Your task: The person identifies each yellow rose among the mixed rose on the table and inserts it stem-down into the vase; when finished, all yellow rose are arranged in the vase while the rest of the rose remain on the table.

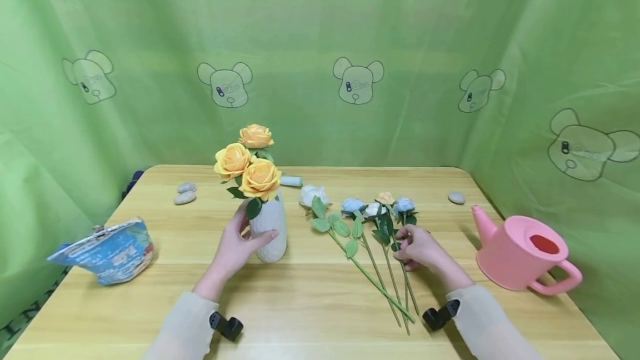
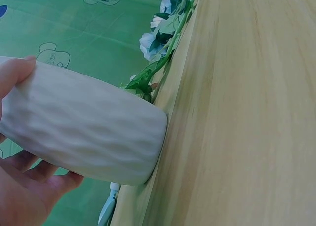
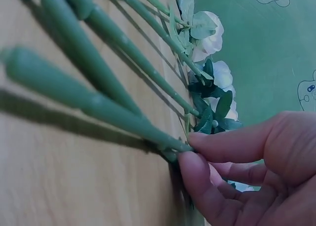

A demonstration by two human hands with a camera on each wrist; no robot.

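Observation:
My left hand (image 1: 236,244) grips a white vase (image 1: 271,232) with a rippled surface, thumb on one side and fingers on the other. Three yellow roses (image 1: 261,179) with dark green leaves rise from it. In the left wrist view the vase's base (image 2: 153,137) is right at the tabletop. My right hand (image 1: 422,250) pinches a green stem (image 3: 133,125) between thumb and forefinger, close over the table. It belongs among several artificial flowers lying in a fan: blue roses (image 1: 404,205), a peach rose (image 1: 385,198) and white ones (image 1: 314,195).
A pink watering can (image 1: 515,254) stands at the right. To the left lies a crumpled blue packet (image 1: 125,251). Grey stones (image 1: 185,198) sit at the back left, another stone (image 1: 456,198) at the back right. Behind the vase is a small light blue object (image 1: 291,181). Green curtains surround the table.

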